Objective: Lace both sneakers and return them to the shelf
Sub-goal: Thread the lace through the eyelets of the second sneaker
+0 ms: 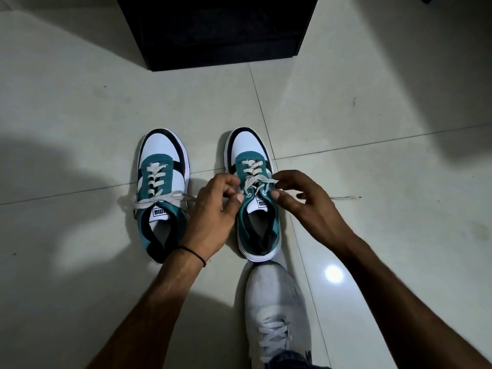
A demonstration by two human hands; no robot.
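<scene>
Sneakers sit side by side on the pale tiled floor [346,123], toes toward the dark shelf [217,33], so I can work them from behind the heels. On the right sneaker [253,193] my left hand [213,209] pinches the lace [255,182] at the upper eyelets, fingers pressed together on it, while my right hand [303,201] pinches the other end, whose tip trails out across the tile to the right; holding both ends lets me draw them even, I judge. My left sneaker [162,193] lies just beside, laced with its ends loose. Each tongue label reads PUMA, upside down from here. My own grey shoe [277,302] nearly touches the heel.
</scene>
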